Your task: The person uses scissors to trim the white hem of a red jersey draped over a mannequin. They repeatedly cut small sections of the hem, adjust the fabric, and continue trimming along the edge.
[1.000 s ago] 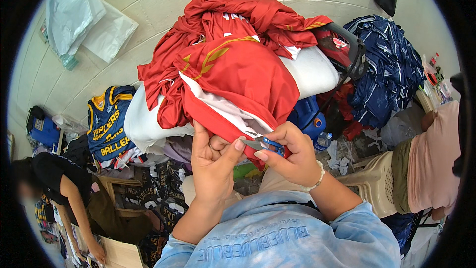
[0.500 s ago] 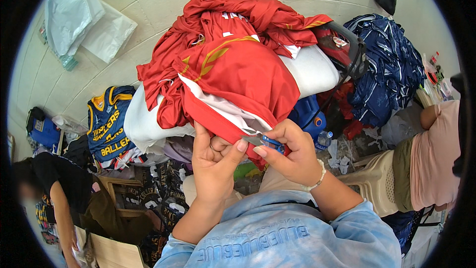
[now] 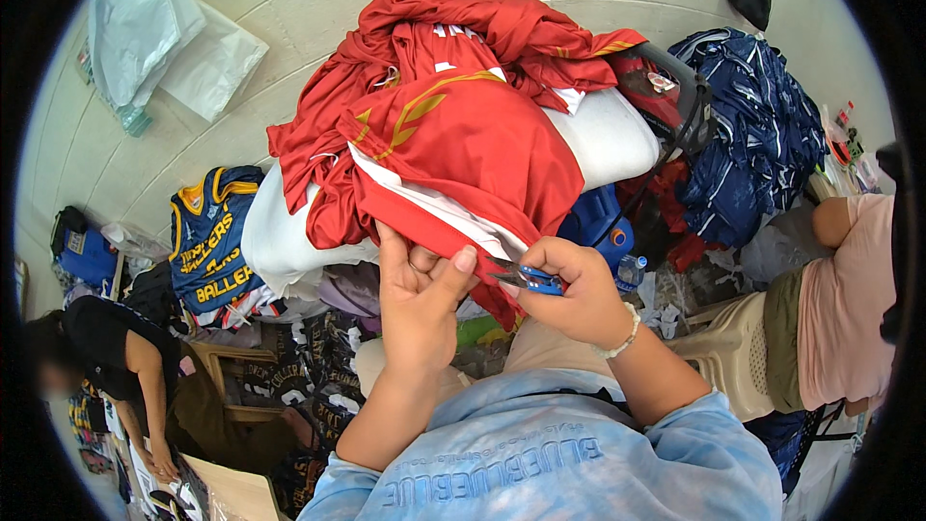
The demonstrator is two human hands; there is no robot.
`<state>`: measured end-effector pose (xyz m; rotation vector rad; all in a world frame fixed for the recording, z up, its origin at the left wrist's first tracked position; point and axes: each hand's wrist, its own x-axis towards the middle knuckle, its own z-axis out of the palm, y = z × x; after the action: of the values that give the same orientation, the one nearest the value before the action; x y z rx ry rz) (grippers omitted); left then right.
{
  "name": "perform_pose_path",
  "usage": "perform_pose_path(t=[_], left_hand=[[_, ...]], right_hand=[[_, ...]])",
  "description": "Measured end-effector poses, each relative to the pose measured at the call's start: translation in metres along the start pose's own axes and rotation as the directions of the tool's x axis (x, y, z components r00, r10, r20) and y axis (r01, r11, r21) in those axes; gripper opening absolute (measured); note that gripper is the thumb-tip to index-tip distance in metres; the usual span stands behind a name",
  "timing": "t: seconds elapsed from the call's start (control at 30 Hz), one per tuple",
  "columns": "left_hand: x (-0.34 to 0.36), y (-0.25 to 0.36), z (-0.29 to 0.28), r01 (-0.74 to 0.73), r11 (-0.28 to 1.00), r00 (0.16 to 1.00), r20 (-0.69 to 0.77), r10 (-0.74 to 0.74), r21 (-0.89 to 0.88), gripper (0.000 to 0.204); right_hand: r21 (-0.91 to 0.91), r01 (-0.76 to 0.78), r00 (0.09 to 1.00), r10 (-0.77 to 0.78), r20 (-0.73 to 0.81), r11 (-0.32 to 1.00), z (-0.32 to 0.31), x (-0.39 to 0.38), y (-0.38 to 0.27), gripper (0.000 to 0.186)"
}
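Observation:
A red garment [image 3: 473, 154] with a white inside and yellow trim lies heaped over a white padded board [image 3: 608, 140]. My left hand [image 3: 420, 299] pinches its red hem between thumb and fingers. In my right hand [image 3: 579, 294] are small blue-handled thread snips [image 3: 529, 277], gripped by thumb and fingers. Their dark blades point left at the hem, close to my left fingertips, and look parted. Whether a thread lies between the blades is too small to tell.
A red and grey iron [image 3: 661, 96] stands at the board's right end, before a pile of navy garments [image 3: 752, 130]. A navy and yellow jersey [image 3: 214, 241] hangs at the left. One person [image 3: 121, 347] sits lower left, another [image 3: 844, 299] at the right beside a beige chair [image 3: 723, 357].
The snips have turned and shifted slightly right, with their blades now more plainly seen. My left thumb has moved up a little. The person at lower left has moved their arms.

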<state>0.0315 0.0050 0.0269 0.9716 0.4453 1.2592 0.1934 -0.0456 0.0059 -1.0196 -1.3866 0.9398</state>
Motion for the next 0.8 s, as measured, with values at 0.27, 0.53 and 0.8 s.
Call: perform_pose_path(t=[0.27,0.53,0.8], left_hand=[[0.0011,0.0044,-0.0029,0.022,1.0,1.0,0.001,-0.022,-0.021,0.076],[-0.0003,0.0051,-0.003,0.027,1.0,0.999,0.021,-0.027,-0.009,0.078],[-0.005,0.008,-0.0008,0.048,0.999,0.999,0.014,-0.048,0.001,0.078]], right_hand=[[-0.072,0.081,0.994,-0.086,-0.071,0.994,-0.0074,-0.0071,-0.005,0.025],[-0.206,0.137,0.986,-0.153,-0.067,0.969,-0.0054,-0.0088,-0.0024,0.028],[-0.198,0.144,0.981,-0.166,-0.101,0.97,0.0008,-0.0071,-0.0056,0.027]])
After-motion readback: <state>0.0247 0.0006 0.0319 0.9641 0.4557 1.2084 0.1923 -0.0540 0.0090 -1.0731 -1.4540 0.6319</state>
